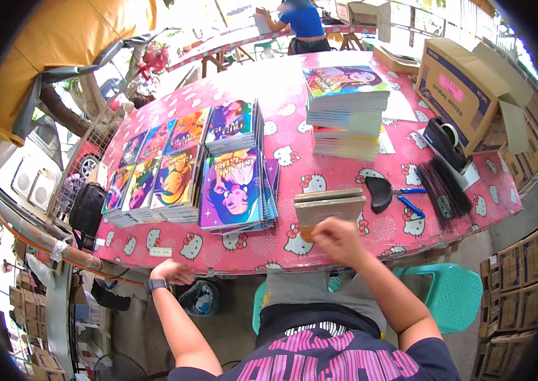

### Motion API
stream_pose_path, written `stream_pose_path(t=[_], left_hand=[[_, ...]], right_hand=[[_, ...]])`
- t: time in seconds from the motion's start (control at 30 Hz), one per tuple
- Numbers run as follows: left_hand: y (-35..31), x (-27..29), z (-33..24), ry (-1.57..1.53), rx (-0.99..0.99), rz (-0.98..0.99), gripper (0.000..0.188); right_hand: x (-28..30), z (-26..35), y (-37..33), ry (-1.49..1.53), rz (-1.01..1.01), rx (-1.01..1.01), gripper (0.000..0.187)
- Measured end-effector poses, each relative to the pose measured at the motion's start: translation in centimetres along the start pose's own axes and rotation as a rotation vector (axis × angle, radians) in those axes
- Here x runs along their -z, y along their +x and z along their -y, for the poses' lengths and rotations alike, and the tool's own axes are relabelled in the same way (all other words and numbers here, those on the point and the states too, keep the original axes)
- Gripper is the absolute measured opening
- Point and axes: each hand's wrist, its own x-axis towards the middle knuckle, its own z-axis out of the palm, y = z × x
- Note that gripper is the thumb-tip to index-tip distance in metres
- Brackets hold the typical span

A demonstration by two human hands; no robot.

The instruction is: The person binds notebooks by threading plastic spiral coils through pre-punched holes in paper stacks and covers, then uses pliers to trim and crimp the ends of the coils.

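Note:
My left hand hangs just off the front edge of the table, its fingers stretched out and nothing in them. A wristband shows at that wrist. My right hand has its fingers curled together just in front of a grey-brown block with an orange-brown lower part; whether it touches the block, or pinches something small, I cannot tell. Left of the block are stacks of spiral notebooks with colourful illustrated covers. Beyond it rises a taller notebook stack.
Right of the block lie a black curved object, blue-handled pliers, black spiral coils and a tape dispenser. An open carton stands at the far right. Below are teal stools. Another person works beyond the pink table.

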Motion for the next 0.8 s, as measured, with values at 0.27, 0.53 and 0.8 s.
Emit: stream_pose_path(t=[0.27,0.53,0.8], left_hand=[[3.8,-11.7,-8.4,-0.953,-1.173,-0.472,0.072],[5.3,-15.0,-12.2,-1.081,-1.273,-0.769,0.072],[5.3,-14.2,-14.1,-1.023,-1.104,-0.93,0.07]], right_hand=[[-4.5,-6.2,7.2,-0.23,-0.331,-0.036,0.056],[-9.2,-9.8,20.0,0.162,-0.338,-0.077,0.051],[-11.8,-12.3,26.7,0.803,-0.128,-0.136,0.041]])
